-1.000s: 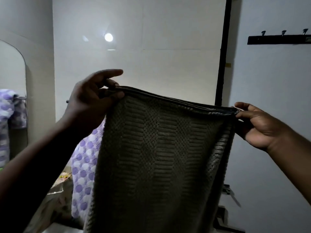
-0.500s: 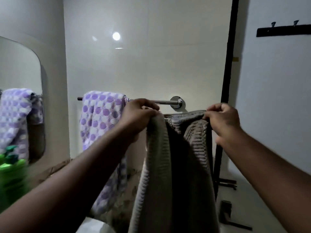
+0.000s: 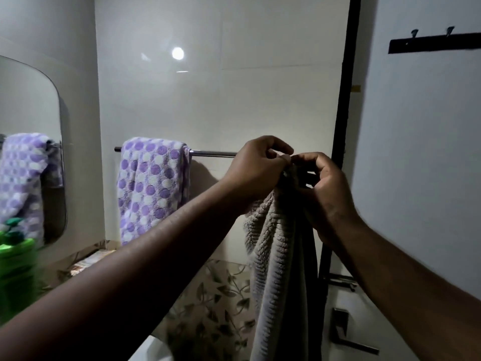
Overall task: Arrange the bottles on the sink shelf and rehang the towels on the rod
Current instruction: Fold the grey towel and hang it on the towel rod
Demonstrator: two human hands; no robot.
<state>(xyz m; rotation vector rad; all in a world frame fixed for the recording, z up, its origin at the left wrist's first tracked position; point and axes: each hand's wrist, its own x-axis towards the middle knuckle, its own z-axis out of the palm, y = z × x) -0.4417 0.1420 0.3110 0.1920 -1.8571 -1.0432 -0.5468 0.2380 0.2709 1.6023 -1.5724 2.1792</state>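
A grey ribbed towel [image 3: 276,261] hangs bunched from both my hands in front of the right end of the chrome towel rod [image 3: 213,153]. My left hand [image 3: 257,170] and my right hand [image 3: 320,188] pinch its gathered top edge close together. A purple-and-white dotted towel [image 3: 153,183] is draped over the rod's left part. The rod's right end and its wall mount are hidden behind my hands. A green bottle [image 3: 15,261] stands blurred at the far left.
A mirror [image 3: 31,113] on the left wall reflects the dotted towel. A black door frame [image 3: 346,100] runs down right of the rod, with a door handle [image 3: 346,334] low down. A black hook rack [image 3: 432,41] is on the right wall. Leaf-patterned tiles line the wall below.
The grey towel was held spread wide, then gathered. My hands have come together at the rod's right end, bunching its top edge into a narrow fold.
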